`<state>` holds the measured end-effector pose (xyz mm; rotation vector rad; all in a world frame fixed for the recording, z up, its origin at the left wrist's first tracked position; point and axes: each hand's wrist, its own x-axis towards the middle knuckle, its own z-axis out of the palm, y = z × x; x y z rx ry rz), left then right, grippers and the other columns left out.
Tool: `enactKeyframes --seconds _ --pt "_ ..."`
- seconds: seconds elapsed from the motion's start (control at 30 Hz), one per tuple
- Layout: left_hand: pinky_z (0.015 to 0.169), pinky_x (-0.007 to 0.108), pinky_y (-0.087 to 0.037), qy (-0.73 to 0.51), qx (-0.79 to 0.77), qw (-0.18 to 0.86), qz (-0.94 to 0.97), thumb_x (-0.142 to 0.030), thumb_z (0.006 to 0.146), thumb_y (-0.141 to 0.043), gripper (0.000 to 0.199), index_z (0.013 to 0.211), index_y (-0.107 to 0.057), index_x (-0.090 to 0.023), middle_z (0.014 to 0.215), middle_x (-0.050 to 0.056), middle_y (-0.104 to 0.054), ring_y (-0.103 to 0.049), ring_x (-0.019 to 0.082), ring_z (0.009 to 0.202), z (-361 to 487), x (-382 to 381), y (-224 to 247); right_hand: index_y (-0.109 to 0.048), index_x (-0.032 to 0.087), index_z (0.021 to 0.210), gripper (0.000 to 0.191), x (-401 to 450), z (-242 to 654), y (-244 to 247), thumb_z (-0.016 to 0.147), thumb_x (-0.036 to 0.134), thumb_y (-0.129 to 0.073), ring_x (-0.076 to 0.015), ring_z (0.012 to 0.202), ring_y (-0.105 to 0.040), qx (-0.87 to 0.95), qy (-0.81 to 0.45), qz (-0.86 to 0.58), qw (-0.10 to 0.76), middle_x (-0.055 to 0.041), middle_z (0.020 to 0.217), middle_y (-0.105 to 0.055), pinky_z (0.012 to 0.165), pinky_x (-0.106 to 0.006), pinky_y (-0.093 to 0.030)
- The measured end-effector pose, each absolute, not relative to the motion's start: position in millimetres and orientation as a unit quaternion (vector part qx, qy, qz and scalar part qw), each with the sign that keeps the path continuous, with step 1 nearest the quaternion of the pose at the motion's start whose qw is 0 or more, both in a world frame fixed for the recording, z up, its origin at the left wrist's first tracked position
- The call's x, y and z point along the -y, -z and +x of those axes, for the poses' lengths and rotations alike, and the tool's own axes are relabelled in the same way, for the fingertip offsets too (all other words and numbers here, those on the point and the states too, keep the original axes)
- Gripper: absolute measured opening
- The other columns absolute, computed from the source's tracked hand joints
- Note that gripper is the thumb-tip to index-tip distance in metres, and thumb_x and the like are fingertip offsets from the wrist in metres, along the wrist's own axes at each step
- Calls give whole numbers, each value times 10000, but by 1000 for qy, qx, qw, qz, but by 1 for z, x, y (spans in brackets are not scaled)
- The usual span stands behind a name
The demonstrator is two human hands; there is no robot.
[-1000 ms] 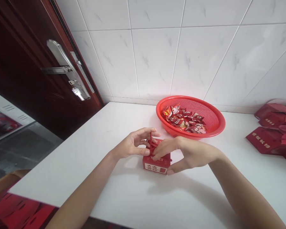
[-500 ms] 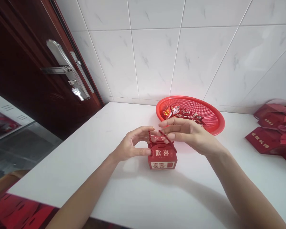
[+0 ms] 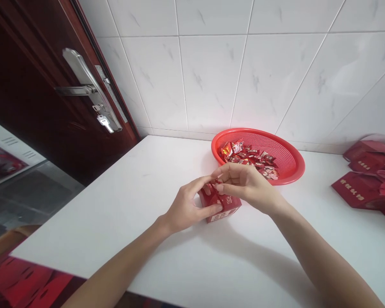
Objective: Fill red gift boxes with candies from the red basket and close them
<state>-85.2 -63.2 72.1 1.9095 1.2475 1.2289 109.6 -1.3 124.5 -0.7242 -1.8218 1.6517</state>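
Note:
A small red gift box with pale characters stands on the white table, turned at an angle. My left hand grips its top from the left, thumb on the near side and fingers over the far edge. Above the box's top, my right hand pinches the red cord with thumb and forefinger. The fingers of both hands hide part of the lid and cord.
Just behind my hands sits a red mesh basket with wrapped sweets. Several red boxes lie at the right. A dark red door with keys stands at the left, beside the tiled wall.
The box has turned and its cord handles have come together over the top. My left hand has moved right onto the box, and my right hand has closed in on the cord.

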Motion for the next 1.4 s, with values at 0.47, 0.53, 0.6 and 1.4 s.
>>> enactKeyframes --seconds 0.47,0.53,0.6,1.4 --pt "796 351 -570 -495 -481 209 693 -279 814 -788 417 1201 -634 -251 1041 40 -740 -682 201 845 -71 67 -64 -627 199 1103 370 8 98 -113 751 157 -733 -208 774 -748 674 -615 -295 285 -3 772 -728 640 -302 -586" --pt "779 339 -561 -511 -471 202 690 -260 853 -757 375 1207 -632 -254 995 23 -739 -668 178 791 -72 67 -62 -642 198 1084 341 7 99 -114 761 183 -750 -201 768 -747 647 -635 -290 307 -3 784 -722 672 -315 -595" --pt "763 327 -547 -539 -457 197 680 -244 887 -729 331 1202 -628 -252 965 11 -733 -640 151 732 -74 66 -60 -654 198 1066 324 5 101 -116 768 220 -779 -193 780 -745 621 -656 -279 327 -15 831 -734 736 -336 -602" --pt "1083 415 -428 -602 -364 309 640 -576 976 -518 478 1280 -621 -222 1296 105 -615 -561 298 1229 -88 48 -34 -729 207 951 161 7 127 -144 817 159 -804 -137 722 -719 619 -646 -230 383 -15 841 -760 721 -278 -608"
